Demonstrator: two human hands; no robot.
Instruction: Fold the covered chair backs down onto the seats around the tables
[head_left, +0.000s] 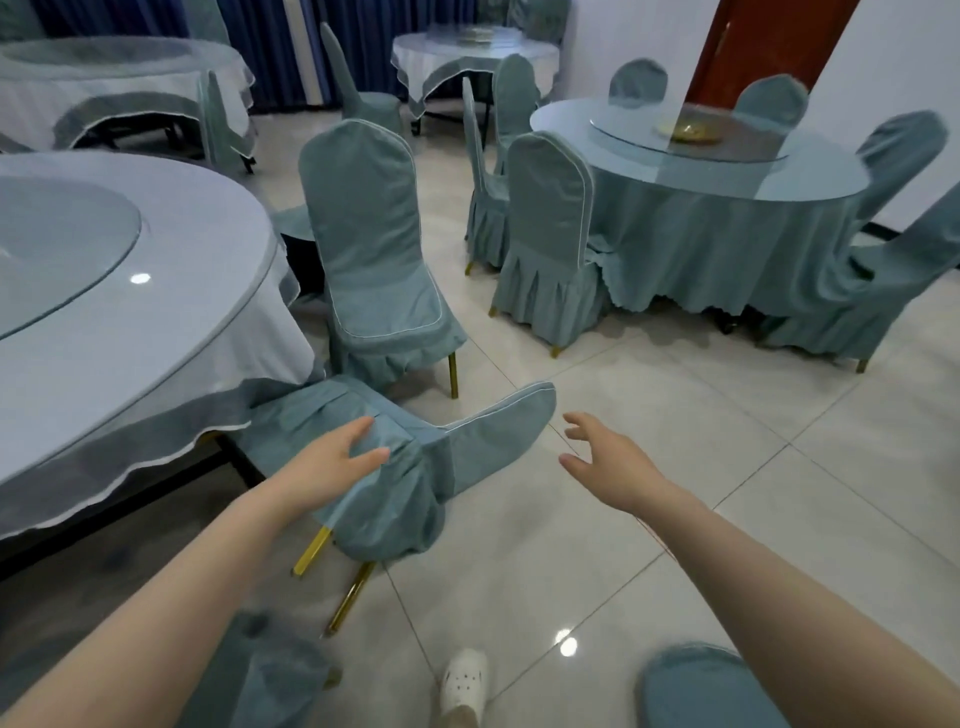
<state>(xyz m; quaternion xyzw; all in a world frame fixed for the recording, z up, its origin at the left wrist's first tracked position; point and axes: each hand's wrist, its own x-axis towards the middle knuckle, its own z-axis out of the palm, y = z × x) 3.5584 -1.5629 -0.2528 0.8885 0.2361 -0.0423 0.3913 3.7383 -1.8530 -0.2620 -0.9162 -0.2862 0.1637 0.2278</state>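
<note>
While both arms are stretched forward, the left hand is laid flat, fingers spread, on the seat of the nearest covered chair, whose back is tilted out to the right. The right hand is held open in the air, just beside that back, gripping nothing. Farther off, an upright covered chair is seen by the left table.
</note>
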